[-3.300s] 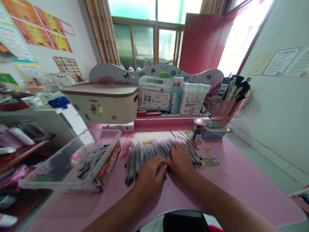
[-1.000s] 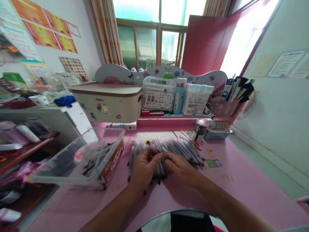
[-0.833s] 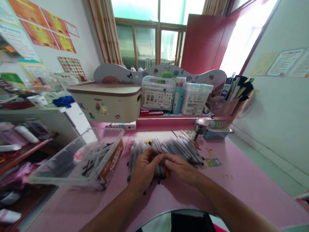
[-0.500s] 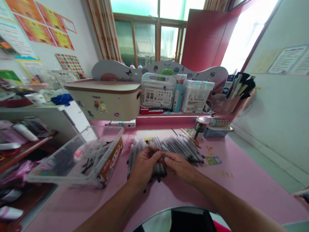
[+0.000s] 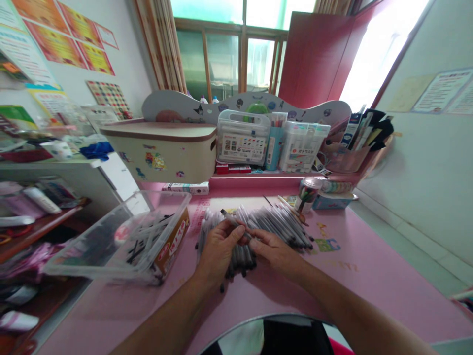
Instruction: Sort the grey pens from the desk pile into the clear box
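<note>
A heap of grey pens with black caps [image 5: 273,224] lies across the pink desk [image 5: 354,286] in front of me. My left hand [image 5: 218,249] is curled over the near left part of the heap and pinches one pen [image 5: 231,218] between thumb and fingers, its tip pointing up and left. My right hand [image 5: 275,251] meets it from the right, its fingertips closed on the same pen. More pens lie under both hands.
A clear plastic box [image 5: 121,241] holding several pens stands at the left of the desk. At the back are a cream storage box [image 5: 162,153], two marker cases [image 5: 242,143], a pen holder [image 5: 347,148] and a small jar [image 5: 306,192]. Cluttered shelves [image 5: 33,217] stand left.
Earlier both hands lay flat on the heap. They have since drawn together and lifted one pen out of it; in the last second the pen rose slightly.
</note>
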